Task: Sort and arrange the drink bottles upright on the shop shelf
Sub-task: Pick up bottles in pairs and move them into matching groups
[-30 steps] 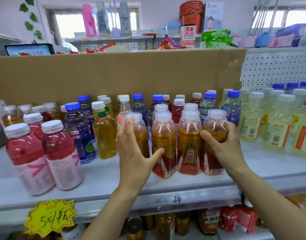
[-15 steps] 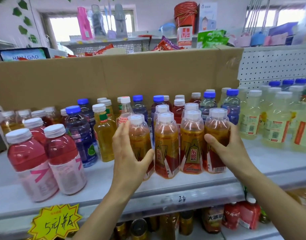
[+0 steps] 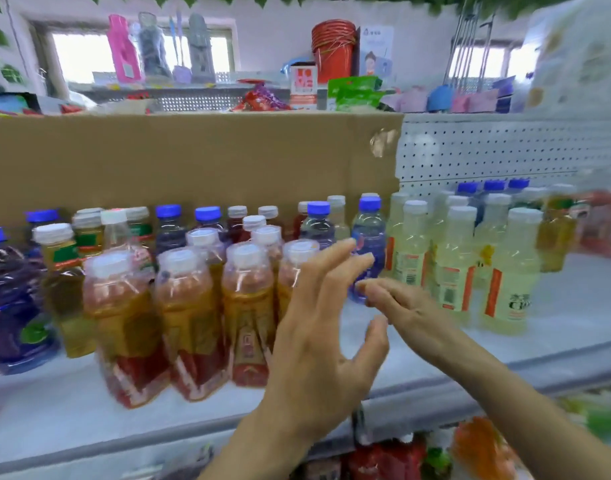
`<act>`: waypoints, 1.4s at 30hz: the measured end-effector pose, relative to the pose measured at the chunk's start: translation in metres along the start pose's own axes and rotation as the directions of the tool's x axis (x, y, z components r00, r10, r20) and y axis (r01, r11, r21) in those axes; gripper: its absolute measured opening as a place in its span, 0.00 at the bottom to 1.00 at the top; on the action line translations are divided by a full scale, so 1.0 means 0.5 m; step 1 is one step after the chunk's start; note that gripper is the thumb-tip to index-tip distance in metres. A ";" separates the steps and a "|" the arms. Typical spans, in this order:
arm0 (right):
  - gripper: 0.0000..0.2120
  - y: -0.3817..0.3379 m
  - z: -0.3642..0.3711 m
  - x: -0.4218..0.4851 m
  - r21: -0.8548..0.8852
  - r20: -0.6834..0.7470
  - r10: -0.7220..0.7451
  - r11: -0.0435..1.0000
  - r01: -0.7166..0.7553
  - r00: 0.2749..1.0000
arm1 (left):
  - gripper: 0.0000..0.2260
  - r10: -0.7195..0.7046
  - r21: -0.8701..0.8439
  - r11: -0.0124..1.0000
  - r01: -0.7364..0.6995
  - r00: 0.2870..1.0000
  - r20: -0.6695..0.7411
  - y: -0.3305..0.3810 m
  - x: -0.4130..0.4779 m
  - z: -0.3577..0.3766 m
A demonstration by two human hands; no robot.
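Hovering just right of the front row, the left hand (image 3: 318, 341) is released, fingers spread, grasping nothing. It covers part of the rightmost amber bottle (image 3: 292, 268); contact cannot be resolved (motion blur). The right hand (image 3: 411, 306) is likewise empty, fingers straight and pointing left toward a blue-capped bottle (image 3: 368, 244) one row back. Whether it touches, I cannot tell.

Task items: four amber drink bottles (image 3: 190, 306) with red lower labels stand at the front of the shop shelf (image 3: 567, 306), packed side by side, caps up. The two on the left look slightly tilted, though the wide lens may account for that. Grouping by kind is evident: pale yellow bottles (image 3: 508, 271) form their own block to the right, and a purple bottle (image 3: 6, 299) sits far left. A cardboard panel (image 3: 193, 161) backs the rows, presumably to stop bottles slipping off the rear.

Judgement: the amber row appears set; the empty hands suggest attention going to the blue-capped bottle next.
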State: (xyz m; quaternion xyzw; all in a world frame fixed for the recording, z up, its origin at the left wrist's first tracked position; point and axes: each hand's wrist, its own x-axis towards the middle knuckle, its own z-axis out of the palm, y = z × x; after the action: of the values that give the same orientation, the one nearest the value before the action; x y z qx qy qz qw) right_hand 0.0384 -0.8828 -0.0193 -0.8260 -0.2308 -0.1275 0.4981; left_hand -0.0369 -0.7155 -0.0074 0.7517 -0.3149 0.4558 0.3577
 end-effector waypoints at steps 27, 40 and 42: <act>0.16 0.135 -0.065 0.360 0.224 -0.069 0.124 0.969 -0.106 0.990 | 0.26 -0.766 0.083 0.519 0.851 0.506 -0.395 -0.265 0.202 0.276; 0.09 0.089 -0.118 0.125 0.420 -0.216 -0.130 0.883 0.212 0.968 | 0.15 -0.629 -0.242 0.774 0.585 0.757 -0.178 -0.099 0.125 0.254; 0.06 0.075 -0.132 0.099 0.406 -0.230 -0.135 0.887 0.221 0.964 | 0.17 -0.638 -0.301 0.759 0.577 0.751 -0.169 -0.066 0.123 0.252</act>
State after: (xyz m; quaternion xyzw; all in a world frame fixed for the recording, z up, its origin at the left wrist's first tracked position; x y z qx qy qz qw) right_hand 0.1013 -0.9434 0.0048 -0.6552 -0.2782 -0.1993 0.6734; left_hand 0.0713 -0.8102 -0.0011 0.6995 -0.0523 0.3690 0.6098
